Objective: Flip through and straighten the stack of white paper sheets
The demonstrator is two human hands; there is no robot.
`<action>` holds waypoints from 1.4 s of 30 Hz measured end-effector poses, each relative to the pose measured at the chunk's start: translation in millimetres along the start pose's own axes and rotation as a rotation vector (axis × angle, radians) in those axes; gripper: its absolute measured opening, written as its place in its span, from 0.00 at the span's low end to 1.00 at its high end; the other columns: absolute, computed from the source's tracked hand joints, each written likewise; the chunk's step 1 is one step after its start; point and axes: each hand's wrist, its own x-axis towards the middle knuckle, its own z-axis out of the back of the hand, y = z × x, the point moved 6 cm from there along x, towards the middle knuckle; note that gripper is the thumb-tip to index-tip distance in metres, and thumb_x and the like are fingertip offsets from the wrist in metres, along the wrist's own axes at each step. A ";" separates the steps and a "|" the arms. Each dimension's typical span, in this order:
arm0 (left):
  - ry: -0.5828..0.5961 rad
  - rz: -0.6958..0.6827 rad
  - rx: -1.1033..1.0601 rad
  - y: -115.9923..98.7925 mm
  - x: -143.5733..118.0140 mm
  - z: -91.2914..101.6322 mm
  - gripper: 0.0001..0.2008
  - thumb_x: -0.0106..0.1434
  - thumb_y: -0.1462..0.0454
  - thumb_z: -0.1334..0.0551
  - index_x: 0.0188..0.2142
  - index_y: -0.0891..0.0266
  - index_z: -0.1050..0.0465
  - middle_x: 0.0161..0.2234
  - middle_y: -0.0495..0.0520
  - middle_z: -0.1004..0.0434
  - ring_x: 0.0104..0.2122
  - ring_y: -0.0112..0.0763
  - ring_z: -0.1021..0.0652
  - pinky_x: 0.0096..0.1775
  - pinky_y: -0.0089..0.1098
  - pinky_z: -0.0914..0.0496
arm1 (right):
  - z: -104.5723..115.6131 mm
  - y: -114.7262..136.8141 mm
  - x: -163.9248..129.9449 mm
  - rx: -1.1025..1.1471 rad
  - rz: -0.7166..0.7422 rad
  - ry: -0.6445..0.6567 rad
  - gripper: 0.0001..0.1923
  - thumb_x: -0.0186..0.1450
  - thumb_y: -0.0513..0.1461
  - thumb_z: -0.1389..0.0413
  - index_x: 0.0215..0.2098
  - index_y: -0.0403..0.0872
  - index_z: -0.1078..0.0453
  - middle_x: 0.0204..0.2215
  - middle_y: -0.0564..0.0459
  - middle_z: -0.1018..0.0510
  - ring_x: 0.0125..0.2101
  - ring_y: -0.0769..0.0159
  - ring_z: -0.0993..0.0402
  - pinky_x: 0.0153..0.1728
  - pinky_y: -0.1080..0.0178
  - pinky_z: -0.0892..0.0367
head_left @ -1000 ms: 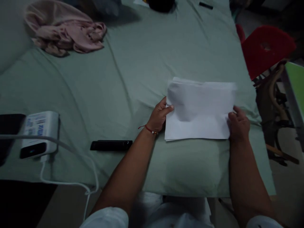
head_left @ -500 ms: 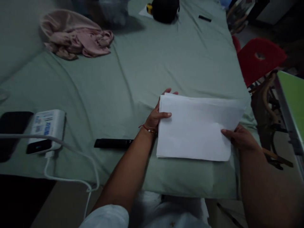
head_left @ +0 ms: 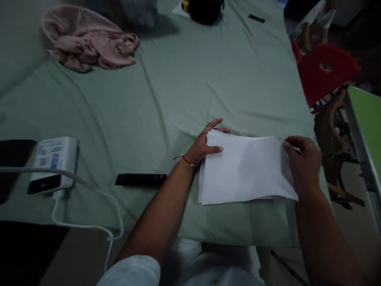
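A small stack of white paper sheets (head_left: 247,171) lies near the front edge of the green cloth-covered table. My left hand (head_left: 206,145) grips the stack's left edge, thumb on top and the other fingers beneath or behind it. At the right end, my right hand (head_left: 303,159) pinches the sheets' upper right corner between thumb and fingers. The right side of the paper bends upward there, and its lower right corner lifts off the cloth. A black stick-like object (head_left: 141,179) rests just left of my left forearm.
At left are a white power bank (head_left: 55,159) with a cable and a dark flat object (head_left: 14,159). Pink cloth (head_left: 98,47) lies farther back, near a black rounded object (head_left: 206,11). A red chair (head_left: 330,71) and green-topped surface (head_left: 366,115) stand to the right.
My right hand has moved up from the right edge's middle to the upper right corner. The sheets have shifted slightly toward me, and their lower right corner now curls up.
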 end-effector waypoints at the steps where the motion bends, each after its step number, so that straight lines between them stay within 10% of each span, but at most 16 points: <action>1: 0.003 -0.004 0.004 1.2 0.1 -0.2 0.51 0.42 0.57 0.19 0.65 0.49 0.31 0.58 0.61 0.20 0.54 0.50 0.19 0.52 0.44 0.24 | -5.5 12.1 0.9 0.000 0.063 0.039 0.08 0.63 0.44 0.35 0.40 0.53 0.21 0.37 0.54 0.17 0.39 0.62 0.21 0.44 0.56 0.26; 8: -0.098 -0.039 0.168 20.9 6.5 15.1 0.55 0.42 0.52 0.17 0.67 0.50 0.35 0.55 0.60 0.20 0.50 0.47 0.19 0.50 0.44 0.23 | -59.8 59.8 -16.5 -0.639 0.489 1.082 0.13 0.65 0.37 0.41 0.45 0.52 0.16 0.43 0.49 0.14 0.42 0.56 0.19 0.45 0.57 0.29; 17: -0.290 0.074 0.127 24.2 8.5 20.3 0.34 0.38 0.61 0.18 0.46 0.60 0.22 0.37 0.51 0.19 0.34 0.35 0.21 0.36 0.33 0.26 | -18.2 3.1 -21.5 -1.265 0.366 1.308 0.23 0.63 0.33 0.40 0.56 0.51 0.19 0.50 0.43 0.15 0.50 0.45 0.19 0.42 0.55 0.31; 26: -0.314 0.045 -0.016 23.2 6.3 13.0 0.22 0.43 0.57 0.19 0.35 0.62 0.20 0.34 0.51 0.16 0.32 0.33 0.20 0.39 0.35 0.24 | -59.9 65.9 -46.0 -1.158 0.309 1.090 0.08 0.71 0.40 0.44 0.43 0.48 0.24 0.40 0.43 0.15 0.39 0.52 0.20 0.33 0.59 0.44; 35: -0.315 -0.040 0.027 19.7 7.7 9.3 0.19 0.50 0.56 0.21 0.38 0.61 0.19 0.35 0.51 0.15 0.34 0.33 0.19 0.40 0.34 0.24 | -53.8 33.1 -83.7 -0.794 0.110 1.119 0.12 0.70 0.42 0.40 0.51 0.49 0.28 0.38 0.48 0.16 0.35 0.56 0.21 0.37 0.57 0.33; 38: -0.303 -0.112 0.139 16.7 6.8 7.9 0.15 0.54 0.56 0.24 0.38 0.61 0.18 0.37 0.52 0.14 0.36 0.34 0.19 0.43 0.35 0.24 | -64.2 37.8 -62.6 -0.386 0.018 0.860 0.18 0.69 0.44 0.41 0.56 0.50 0.30 0.46 0.46 0.18 0.42 0.58 0.20 0.47 0.55 0.27; 42: -0.300 -0.171 0.220 16.5 2.8 5.8 0.15 0.58 0.54 0.26 0.40 0.60 0.18 0.38 0.53 0.14 0.39 0.37 0.18 0.47 0.38 0.23 | -65.1 6.1 -26.5 -0.091 -0.075 0.208 0.25 0.64 0.48 0.38 0.57 0.50 0.32 0.59 0.41 0.26 0.56 0.55 0.25 0.55 0.51 0.27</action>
